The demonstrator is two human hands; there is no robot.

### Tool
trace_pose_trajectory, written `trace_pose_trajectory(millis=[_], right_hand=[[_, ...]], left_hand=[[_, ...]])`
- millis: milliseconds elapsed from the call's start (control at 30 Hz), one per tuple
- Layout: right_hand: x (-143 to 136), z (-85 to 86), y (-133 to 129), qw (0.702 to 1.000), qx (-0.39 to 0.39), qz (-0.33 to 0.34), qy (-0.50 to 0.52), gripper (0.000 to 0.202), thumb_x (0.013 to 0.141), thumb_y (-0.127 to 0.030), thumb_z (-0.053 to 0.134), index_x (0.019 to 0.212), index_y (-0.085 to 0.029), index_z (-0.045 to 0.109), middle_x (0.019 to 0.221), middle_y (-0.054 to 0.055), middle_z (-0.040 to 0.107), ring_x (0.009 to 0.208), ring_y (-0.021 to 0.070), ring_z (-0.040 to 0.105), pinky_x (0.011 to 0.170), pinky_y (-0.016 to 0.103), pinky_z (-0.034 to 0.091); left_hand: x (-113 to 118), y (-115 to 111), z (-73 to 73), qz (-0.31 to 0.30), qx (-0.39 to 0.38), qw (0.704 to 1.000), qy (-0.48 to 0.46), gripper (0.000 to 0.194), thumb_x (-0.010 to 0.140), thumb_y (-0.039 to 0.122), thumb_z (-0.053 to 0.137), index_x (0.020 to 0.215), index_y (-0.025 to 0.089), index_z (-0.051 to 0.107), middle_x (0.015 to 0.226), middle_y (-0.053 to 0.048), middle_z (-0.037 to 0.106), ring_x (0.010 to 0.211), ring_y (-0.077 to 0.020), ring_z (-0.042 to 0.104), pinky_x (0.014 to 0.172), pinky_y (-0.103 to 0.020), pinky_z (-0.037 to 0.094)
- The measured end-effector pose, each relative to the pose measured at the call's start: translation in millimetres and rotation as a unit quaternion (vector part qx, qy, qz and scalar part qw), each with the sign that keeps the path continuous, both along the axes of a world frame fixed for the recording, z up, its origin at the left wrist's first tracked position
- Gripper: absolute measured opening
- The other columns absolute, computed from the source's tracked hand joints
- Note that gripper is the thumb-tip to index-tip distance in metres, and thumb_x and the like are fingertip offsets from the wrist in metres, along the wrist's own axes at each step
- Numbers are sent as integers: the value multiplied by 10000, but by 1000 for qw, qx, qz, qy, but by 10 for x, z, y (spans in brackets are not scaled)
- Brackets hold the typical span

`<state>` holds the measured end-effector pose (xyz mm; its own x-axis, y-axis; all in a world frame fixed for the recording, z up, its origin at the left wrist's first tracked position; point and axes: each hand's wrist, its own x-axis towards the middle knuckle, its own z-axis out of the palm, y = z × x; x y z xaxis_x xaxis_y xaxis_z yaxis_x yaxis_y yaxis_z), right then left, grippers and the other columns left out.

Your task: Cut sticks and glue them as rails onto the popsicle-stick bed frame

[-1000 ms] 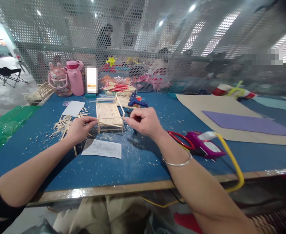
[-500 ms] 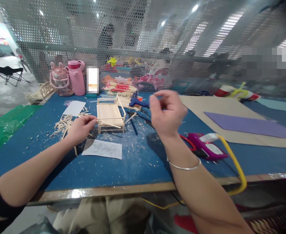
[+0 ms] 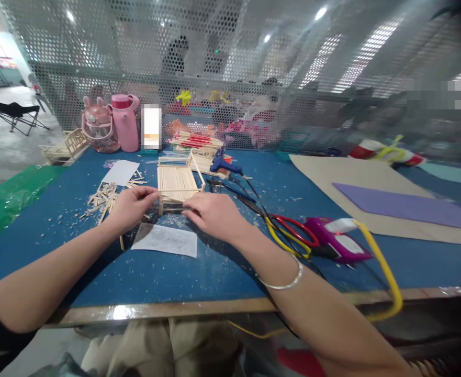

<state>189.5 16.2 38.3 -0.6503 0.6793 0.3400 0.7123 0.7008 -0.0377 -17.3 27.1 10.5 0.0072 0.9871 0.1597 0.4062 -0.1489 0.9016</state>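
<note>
A small bed-like model of thin wooden sticks [image 3: 175, 178] stands on the blue table, with slats and a raised rail at its back. At its front left corner my left hand [image 3: 134, 204] is closed, fingertips pinching the end of a thin wooden stick [image 3: 172, 198] that slants across the model's front. My right hand [image 3: 216, 214] is at the front right corner, its fingers closed about the stick's other end; the fingertips partly hide that corner. Just behind lies a blue glue gun [image 3: 226, 163]. A white paper sheet [image 3: 167, 242] lies in front of the model.
Loose stick offcuts [image 3: 104, 199] lie left. Pliers [image 3: 236, 191], red-and-yellow-handled tools [image 3: 296, 230] and a magenta device [image 3: 334, 241] with a yellow cord lie right. Pink bottles [image 3: 126, 123] stand before a perforated metal screen [image 3: 214, 68]. Purple sheet [image 3: 406, 204] lies on beige board [image 3: 324, 167].
My right hand has come down and left, from raised above the table to the model's front right corner, and now touches the stick there. My left hand has stayed at the left corner.
</note>
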Motion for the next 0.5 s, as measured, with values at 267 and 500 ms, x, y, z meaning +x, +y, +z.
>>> trace_pose_trajectory(millis=[267, 500], right_hand=[[17, -31, 52, 997, 16, -70, 25, 188, 838, -253, 515, 900, -186, 679, 886, 45, 709, 795, 181, 629, 609, 269, 370], [155, 71, 112, 996, 39, -82, 20, 211, 822, -227, 509, 812, -181, 715, 803, 47, 710, 731, 174, 626, 580, 266, 347]], left_hand=[[40, -25, 37, 2, -23, 1000, -16, 185, 727, 313, 594, 790, 164, 682, 622, 5, 622, 525, -94, 478, 545, -241, 382], [23, -14, 10, -17, -23, 998, -54, 231, 700, 274, 569, 876, 153, 657, 788, -29, 670, 618, -115, 550, 637, -270, 449]])
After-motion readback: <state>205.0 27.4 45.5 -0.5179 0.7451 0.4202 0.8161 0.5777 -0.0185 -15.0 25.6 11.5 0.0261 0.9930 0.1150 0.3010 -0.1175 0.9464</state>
